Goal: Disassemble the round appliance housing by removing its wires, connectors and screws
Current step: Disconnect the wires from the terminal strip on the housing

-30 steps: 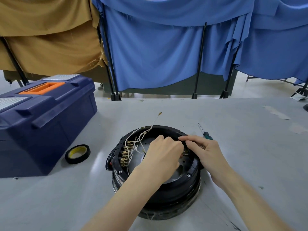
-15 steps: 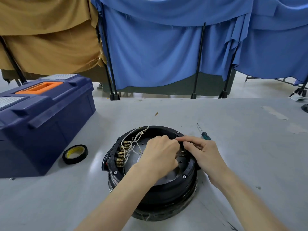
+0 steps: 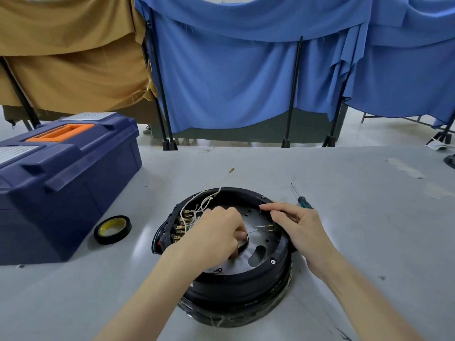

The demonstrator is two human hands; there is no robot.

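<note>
The round black appliance housing [image 3: 248,286] lies open side up on the grey table [image 3: 369,230]. White wires [image 3: 199,205] with brass connectors run along its left inner wall; one wire hangs out over the far rim. My left hand [image 3: 216,238] is inside the housing, its curled fingers pinching two thin white wires [image 3: 256,229] that end in brass terminals near the right wall. My right hand [image 3: 298,225] rests on the right rim, fingers stretched along the edge beside those terminals. A screw [image 3: 272,261] sits in the front right rim.
A green-handled screwdriver [image 3: 301,197] lies just beyond my right hand. A roll of black tape [image 3: 112,229] sits left of the housing, next to a dark blue toolbox [image 3: 61,183] with an orange handle. Blue and tan cloths hang behind the table.
My left hand has drawn back to the left, pulling two terminal wires out from the right wall, so a gap has opened between my hands. My right hand stays on the rim.
</note>
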